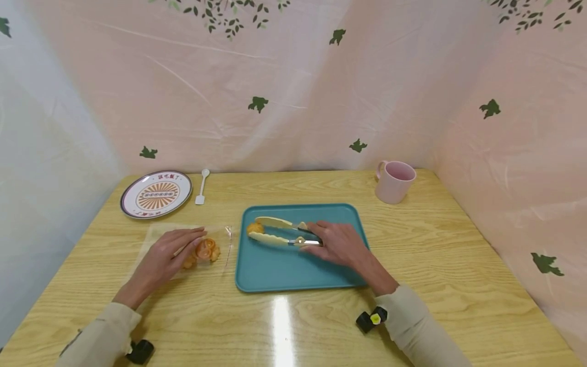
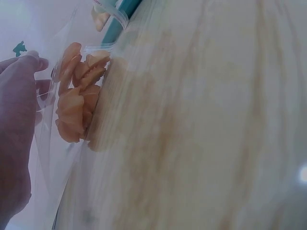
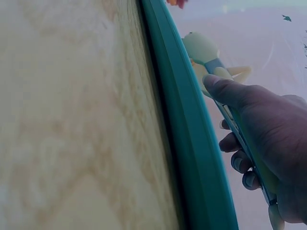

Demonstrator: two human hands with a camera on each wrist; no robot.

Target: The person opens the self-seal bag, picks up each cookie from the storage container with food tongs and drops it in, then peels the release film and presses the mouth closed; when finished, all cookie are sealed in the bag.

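Note:
My left hand holds the upper film of a clear plastic bag lying on the table left of the tray. Golden-brown, ruffled pastries lie inside the bag, next to my fingertips; the left wrist view shows the pastries through the film. Over the blue-green tray, my right hand grips kitchen tongs with cream-coloured tips. Another golden-brown pastry sits between the tong tips at the tray's left side. In the right wrist view, my fingers wrap the tongs' handle.
A patterned plate stands at the back left of the wooden table, with a small white spoon beside it. At the back right is a pink mug. A printed cloth hangs behind the table and along its sides.

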